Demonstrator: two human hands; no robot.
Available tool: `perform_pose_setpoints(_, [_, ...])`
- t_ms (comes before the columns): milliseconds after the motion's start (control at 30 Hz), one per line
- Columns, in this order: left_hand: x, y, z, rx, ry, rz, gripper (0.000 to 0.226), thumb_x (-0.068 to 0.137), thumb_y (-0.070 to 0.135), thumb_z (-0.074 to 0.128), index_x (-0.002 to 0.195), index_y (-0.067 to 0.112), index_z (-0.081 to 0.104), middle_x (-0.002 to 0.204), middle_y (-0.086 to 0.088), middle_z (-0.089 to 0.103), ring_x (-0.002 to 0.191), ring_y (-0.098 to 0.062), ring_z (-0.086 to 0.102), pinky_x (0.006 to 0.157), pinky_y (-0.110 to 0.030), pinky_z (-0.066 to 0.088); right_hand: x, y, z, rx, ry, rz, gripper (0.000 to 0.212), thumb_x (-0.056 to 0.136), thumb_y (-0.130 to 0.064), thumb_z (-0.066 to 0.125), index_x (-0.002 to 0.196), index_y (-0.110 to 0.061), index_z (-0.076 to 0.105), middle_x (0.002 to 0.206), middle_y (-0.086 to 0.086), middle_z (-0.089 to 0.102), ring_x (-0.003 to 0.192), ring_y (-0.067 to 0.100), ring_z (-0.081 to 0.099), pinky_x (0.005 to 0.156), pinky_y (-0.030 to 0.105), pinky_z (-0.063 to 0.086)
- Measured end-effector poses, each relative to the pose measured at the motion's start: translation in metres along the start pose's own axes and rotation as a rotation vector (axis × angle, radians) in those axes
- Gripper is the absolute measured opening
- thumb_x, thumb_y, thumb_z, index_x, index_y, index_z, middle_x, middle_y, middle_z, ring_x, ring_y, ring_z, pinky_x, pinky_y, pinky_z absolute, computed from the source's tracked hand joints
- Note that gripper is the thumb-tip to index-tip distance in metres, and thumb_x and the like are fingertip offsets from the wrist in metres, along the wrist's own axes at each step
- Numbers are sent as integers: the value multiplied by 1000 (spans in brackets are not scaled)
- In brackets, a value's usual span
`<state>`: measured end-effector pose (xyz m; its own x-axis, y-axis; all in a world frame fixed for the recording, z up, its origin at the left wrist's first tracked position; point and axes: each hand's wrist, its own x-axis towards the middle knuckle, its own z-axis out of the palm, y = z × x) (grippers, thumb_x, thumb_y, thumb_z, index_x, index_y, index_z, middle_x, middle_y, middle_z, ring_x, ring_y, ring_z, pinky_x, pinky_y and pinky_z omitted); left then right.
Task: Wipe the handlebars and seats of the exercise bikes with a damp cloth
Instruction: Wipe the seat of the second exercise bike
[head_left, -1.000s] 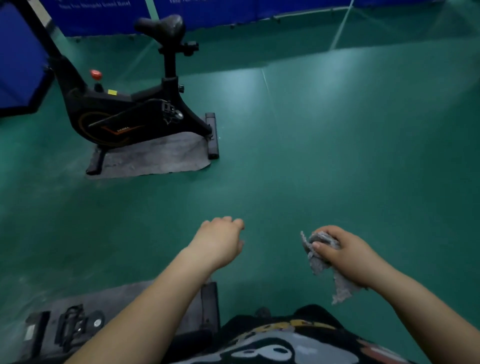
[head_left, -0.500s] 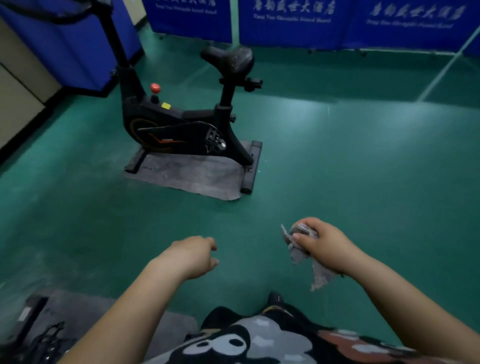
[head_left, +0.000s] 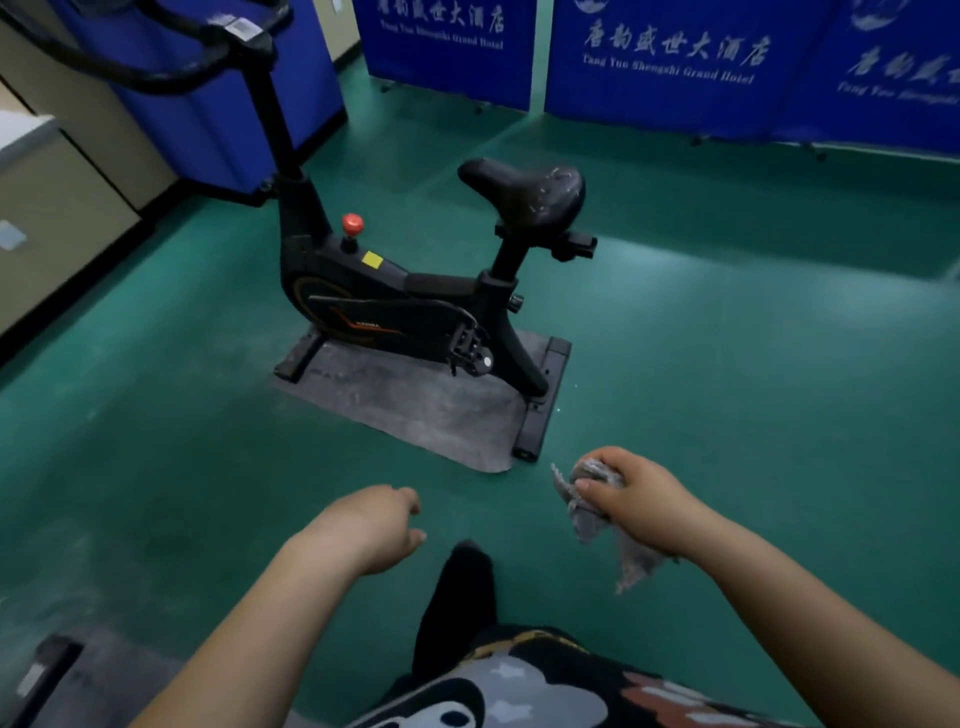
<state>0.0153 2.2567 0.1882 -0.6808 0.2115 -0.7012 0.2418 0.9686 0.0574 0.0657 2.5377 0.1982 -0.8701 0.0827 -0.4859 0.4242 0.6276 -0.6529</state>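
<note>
A black exercise bike (head_left: 395, 306) stands on a grey mat (head_left: 415, 410) ahead of me. Its black seat (head_left: 530, 192) points left and shows pale scuffs; its handlebars (head_left: 156, 57) curve across the top left. My right hand (head_left: 636, 499) is shut on a crumpled grey cloth (head_left: 587, 506), held low and well short of the bike's rear foot. My left hand (head_left: 379, 525) hangs beside it with fingers loosely curled and nothing in it.
Blue hotel screens (head_left: 665, 67) line the back wall and another blue panel (head_left: 218, 104) stands behind the handlebars. A beige cabinet (head_left: 57, 208) is at the left. A second mat with a bike base (head_left: 47, 670) lies at the bottom left. Green floor (head_left: 753, 389) spreads to the right.
The view has lifted and I have come closer: the bike is larger and nearer the middle, with its handlebars in sight. Both hands keep their pose, the cloth still in the right.
</note>
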Motion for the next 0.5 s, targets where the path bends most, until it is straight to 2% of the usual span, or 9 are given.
perform_pose_setpoints(200, [85, -26, -94, 0, 22, 77, 47, 94, 44, 51, 136, 24, 45, 137, -3, 51, 122, -22, 51, 99, -34, 43, 84, -50, -29, 5, 13, 44, 13, 89, -33, 61, 101, -29, 60, 98, -4, 65, 90, 15, 60, 81, 33, 49])
perform_pose_setpoints(367, [146, -40, -164, 43, 152, 105, 43, 93, 44, 51, 132, 26, 47, 133, -3, 53, 118, -24, 53, 96, -35, 44, 144, -85, -51, 95, 102, 29, 9, 90, -28, 61, 98, -28, 60, 92, -7, 65, 85, 12, 60, 72, 28, 47])
perform_pose_setpoints(500, [186, -40, -189, 27, 26, 119, 45, 91, 46, 52, 132, 27, 49, 134, -1, 53, 120, -22, 52, 98, -34, 43, 185, -89, -60, 101, 23, 67, 9, 88, -30, 63, 96, -32, 58, 92, -9, 65, 84, 9, 60, 73, 26, 47])
